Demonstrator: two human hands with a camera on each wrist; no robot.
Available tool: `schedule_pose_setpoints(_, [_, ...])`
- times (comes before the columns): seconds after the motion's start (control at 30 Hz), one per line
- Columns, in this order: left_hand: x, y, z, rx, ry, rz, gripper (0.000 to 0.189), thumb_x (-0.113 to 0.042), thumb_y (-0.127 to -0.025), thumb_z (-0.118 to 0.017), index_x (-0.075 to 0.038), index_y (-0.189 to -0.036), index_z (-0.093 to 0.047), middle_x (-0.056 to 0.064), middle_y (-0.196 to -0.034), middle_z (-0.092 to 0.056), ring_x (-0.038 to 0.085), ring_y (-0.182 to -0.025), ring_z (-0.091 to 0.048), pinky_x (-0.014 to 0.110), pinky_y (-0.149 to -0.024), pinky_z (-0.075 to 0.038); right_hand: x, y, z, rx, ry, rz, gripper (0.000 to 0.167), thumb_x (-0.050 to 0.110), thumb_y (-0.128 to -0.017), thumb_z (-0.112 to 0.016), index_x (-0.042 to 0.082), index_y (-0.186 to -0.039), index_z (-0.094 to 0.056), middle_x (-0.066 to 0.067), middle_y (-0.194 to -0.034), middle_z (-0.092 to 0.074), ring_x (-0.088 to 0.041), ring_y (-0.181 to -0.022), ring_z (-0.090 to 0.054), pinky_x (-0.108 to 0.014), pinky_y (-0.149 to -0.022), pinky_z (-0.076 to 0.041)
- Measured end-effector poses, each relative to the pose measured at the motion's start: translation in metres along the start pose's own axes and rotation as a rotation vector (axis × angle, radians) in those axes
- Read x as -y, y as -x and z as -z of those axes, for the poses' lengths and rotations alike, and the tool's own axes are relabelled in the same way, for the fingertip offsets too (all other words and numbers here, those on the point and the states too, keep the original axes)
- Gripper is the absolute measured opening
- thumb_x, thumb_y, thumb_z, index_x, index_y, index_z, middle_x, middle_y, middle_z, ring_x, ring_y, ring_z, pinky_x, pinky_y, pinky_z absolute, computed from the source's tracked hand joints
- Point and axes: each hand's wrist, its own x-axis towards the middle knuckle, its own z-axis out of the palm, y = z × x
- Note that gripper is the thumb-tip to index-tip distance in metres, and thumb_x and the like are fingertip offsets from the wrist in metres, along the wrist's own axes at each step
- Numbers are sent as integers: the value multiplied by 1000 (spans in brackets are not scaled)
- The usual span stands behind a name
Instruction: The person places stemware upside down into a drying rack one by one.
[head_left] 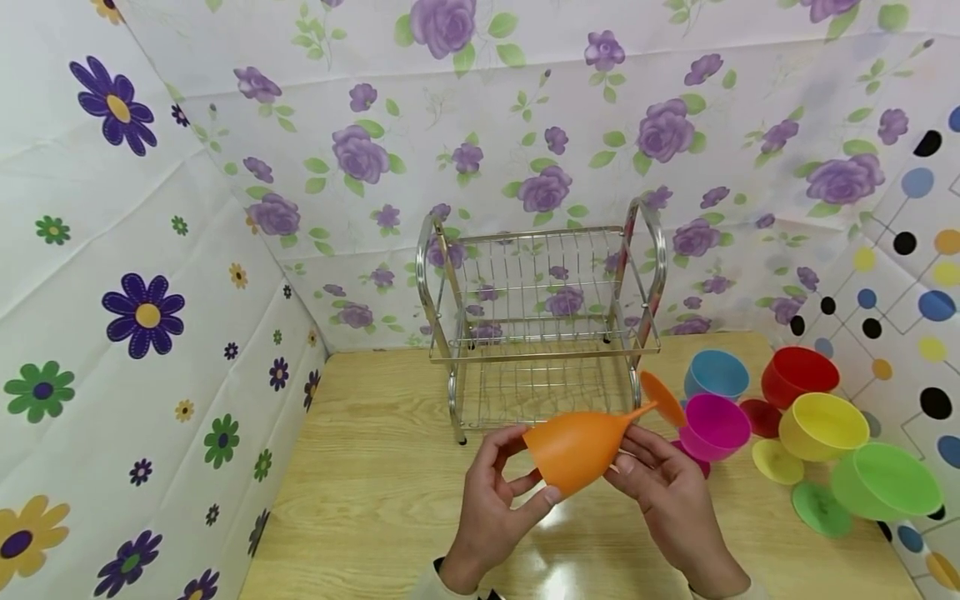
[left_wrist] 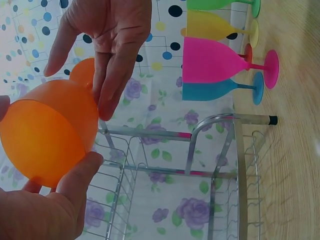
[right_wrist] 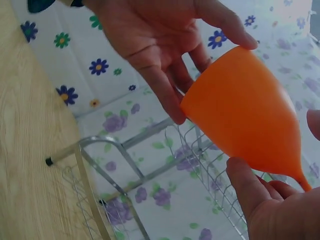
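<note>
An orange plastic goblet (head_left: 581,450) is held tilted on its side, its mouth toward my left hand (head_left: 495,500) and its foot (head_left: 662,397) toward the right. My left hand grips the bowl near the rim, thumb on one side and fingers on the other. Under the bowl's narrow end, close to the stem, lie the fairly straight fingers of my right hand (head_left: 667,500). Both wrist views show the right thumb (left_wrist: 60,55) standing apart from the goblet. From the right wrist, the orange bowl (right_wrist: 247,112) appears between both hands.
Behind the hands stands a two-tier metal dish rack (head_left: 543,357) on the wooden table (head_left: 360,500). To its right are goblets: blue (head_left: 716,374), magenta (head_left: 715,427), red (head_left: 799,375), yellow (head_left: 824,427) and green (head_left: 885,481). Patterned cloth hangs around the table.
</note>
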Motion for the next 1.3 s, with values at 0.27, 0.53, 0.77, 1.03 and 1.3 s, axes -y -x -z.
schedule_pose_setpoints(0.27, [2, 1, -3, 30, 58, -32, 67, 6, -91, -75, -4, -150, -46, 22, -148, -48, 27, -132, -59, 46, -95, -64, -3, -5, 2, 128, -150, -3, 45, -12, -107, -45, 3, -148, -55, -8, -141, -68, -22, -125, -71, -43, -101, -61])
schedule_pose_setpoints(0.53, [4, 1, -3, 41, 60, -44, 66, 6, -92, -74, -4, -151, -45, 23, -148, -48, 27, -132, -59, 46, -96, -64, -3, -7, 2, 100, -100, -34, 44, -11, -106, -49, 1, -149, -55, -7, -138, -69, -21, -122, -72, -41, -100, -62])
schedule_pose_setpoints(0.77, [5, 2, -1, 41, 48, -32, 66, 5, -93, -74, 0, -151, -44, 23, -149, -48, 25, -132, -59, 44, -97, -64, -3, -8, 1, 74, -69, -49, 43, -9, -106, -53, 1, -147, -57, -6, -135, -71, -19, -119, -73, -40, -98, -63])
schedule_pose_setpoints(1.03, [6, 0, 4, 52, 15, -24, 64, 3, -94, -74, -4, -151, -46, 21, -148, -50, 26, -132, -60, 43, -100, -63, 0, -13, -2, 71, -3, -25, 45, -10, -104, -56, -1, -148, -56, -6, -135, -69, -19, -119, -72, -37, -99, -63])
schedule_pose_setpoints(1.3, [8, 1, 15, 4, -80, 29, 62, 2, -95, -73, -4, -152, -49, 17, -152, -52, 27, -139, -57, 41, -107, -59, 14, -24, -7, 25, 177, 32, 45, -12, -98, -65, -6, -143, -59, -1, -132, -71, -16, -116, -72, -32, -95, -64])
